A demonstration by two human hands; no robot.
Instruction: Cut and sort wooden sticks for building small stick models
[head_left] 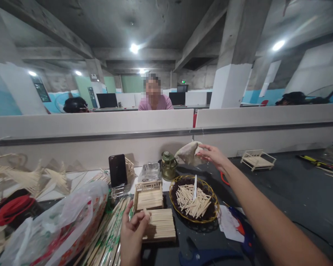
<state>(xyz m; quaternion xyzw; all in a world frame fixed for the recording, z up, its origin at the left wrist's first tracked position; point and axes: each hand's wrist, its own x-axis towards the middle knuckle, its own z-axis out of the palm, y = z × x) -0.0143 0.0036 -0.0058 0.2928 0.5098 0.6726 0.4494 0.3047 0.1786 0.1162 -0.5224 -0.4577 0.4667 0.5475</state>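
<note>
My right hand reaches to the back of the table, its fingers closed on the edge of a pale crumpled cloth. My left hand is at the front, thumb and fingers pinched on a short wooden stick. It is right beside a small platform of parallel wooden sticks. A similar piece with raised railings stands behind it. To the right, a yellow-rimmed basket holds many short sticks and a white slender tool.
A green lantern-like jar, a clear box and a phone stand at the back. Wrapped stick bundles and a plastic bag lie left. Blue-handled cutters lie in front. Beyond the partition is a person.
</note>
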